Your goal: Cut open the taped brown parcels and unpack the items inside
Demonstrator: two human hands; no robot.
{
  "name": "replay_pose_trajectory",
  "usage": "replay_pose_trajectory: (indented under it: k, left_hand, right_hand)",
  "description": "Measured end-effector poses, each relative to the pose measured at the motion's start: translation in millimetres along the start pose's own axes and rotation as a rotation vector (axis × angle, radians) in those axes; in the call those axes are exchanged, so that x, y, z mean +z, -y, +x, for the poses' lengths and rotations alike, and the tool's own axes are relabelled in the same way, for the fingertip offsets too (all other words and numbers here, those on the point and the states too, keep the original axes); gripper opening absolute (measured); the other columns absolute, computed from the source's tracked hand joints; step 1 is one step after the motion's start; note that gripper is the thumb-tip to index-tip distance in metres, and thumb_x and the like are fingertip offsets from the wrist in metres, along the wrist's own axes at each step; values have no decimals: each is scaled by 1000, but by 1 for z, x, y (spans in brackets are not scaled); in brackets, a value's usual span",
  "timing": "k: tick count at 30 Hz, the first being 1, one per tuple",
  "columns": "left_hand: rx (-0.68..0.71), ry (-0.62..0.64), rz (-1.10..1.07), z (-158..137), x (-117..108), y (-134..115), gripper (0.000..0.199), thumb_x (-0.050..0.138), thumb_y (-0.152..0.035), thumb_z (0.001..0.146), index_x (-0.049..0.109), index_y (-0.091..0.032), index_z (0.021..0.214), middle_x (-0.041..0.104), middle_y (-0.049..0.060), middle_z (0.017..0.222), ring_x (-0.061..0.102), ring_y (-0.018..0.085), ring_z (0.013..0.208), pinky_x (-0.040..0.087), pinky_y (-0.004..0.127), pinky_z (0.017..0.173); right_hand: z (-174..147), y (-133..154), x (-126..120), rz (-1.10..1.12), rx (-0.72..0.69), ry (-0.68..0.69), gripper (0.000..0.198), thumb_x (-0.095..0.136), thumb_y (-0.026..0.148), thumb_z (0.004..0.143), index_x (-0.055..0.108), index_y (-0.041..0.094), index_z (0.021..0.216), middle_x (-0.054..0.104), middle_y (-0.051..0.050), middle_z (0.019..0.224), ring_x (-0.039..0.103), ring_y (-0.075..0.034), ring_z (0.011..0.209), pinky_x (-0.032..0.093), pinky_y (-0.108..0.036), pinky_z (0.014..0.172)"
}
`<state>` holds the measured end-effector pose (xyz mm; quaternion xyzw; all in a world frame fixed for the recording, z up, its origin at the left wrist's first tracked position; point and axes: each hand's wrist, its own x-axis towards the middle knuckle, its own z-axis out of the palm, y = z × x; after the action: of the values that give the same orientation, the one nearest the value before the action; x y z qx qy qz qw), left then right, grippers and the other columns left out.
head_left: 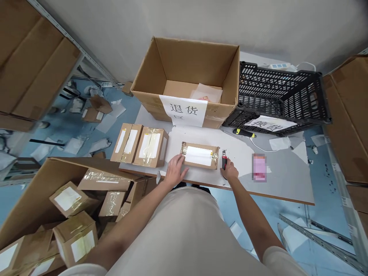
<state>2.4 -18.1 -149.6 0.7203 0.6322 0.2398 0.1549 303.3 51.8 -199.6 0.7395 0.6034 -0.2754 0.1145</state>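
A small taped cardboard box [199, 156] with a white label lies on the table in front of me. My left hand [174, 171] is at its left end, thumb spread from the fingers, the fingertips by the box's edge. To the right of the box, my right hand [230, 170] is closed around a red and black box cutter [224, 160], blade pointing away from me. Two more taped boxes, a left one [126, 143] and a right one [151, 147], stand side by side at the table's left end.
Behind stand a large open carton [149, 101] with a paper sign and a black plastic crate [304, 82]. A yellow-black tool [244, 133] and a blurred pink item [259, 168] lie at right. A big carton [28, 184] at lower left holds several boxes.
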Motion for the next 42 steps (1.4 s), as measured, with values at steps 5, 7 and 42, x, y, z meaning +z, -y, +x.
replay_pose_trajectory:
  k: [5, 7, 42]
  left_hand:
    - [289, 93, 61, 1, 13, 1, 43, 42, -27, 90, 41, -18, 133, 48, 12, 134, 36, 26, 131, 31, 47, 107]
    - [337, 102, 59, 5, 22, 6, 42, 38, -21, 92, 41, -17, 133, 48, 12, 135, 34, 24, 132, 32, 47, 107]
    - [303, 147, -69, 11, 34, 18, 42, 27, -10, 92, 50, -17, 126, 55, 10, 129, 41, 18, 129, 36, 41, 107]
  right_hand:
    - [-14, 15, -53, 140, -265, -233, 62, 34, 24, 87, 12, 16, 144, 48, -17, 119, 55, -27, 105, 46, -42, 83]
    - [-28, 35, -81, 132, -517, -242, 64, 32, 20, 88, 5, 18, 146, 46, -15, 124, 52, -26, 110, 46, -39, 86]
    - [-46, 120, -120, -647, -927, 185, 67, 37, 5, 86, 19, 33, 144, 58, -14, 112, 65, -26, 88, 48, -39, 76]
